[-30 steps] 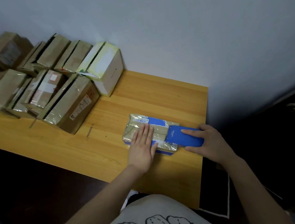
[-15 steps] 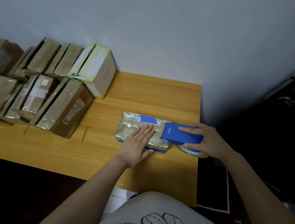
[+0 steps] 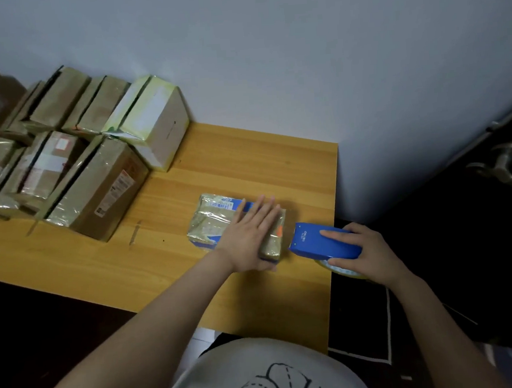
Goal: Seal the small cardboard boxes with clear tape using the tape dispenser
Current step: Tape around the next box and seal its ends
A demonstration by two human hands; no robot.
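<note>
Box [image 3: 220,219], small, flat, glossy with tape, lies on the wooden table [image 3: 246,164] near its right edge, well apart from the stack of taped boxes [image 3: 71,165] at back left. Left hand [image 3: 250,235] is spread flat on the box's right half, fingers straight, pinning it, not gripping. Right hand [image 3: 365,254] is wrapped around the blue tape dispenser [image 3: 324,245], index finger along its top; the clear tape roll [image 3: 338,268] shows beneath it. Dispenser nose sits just beside the box's right end, past the edge; can't tell whether tape still bridges the gap.

Doing this step well, my read: keep the left palm weighted so the light box doesn't skid, pull the dispenser down and away over the end face, tilt onto the cutter for a clean break, then rub the tail down.

Versus half a second ago: dispenser was overlapping the box top, now it's off the end. Left hand has slid right to cover the end of the box.
</note>
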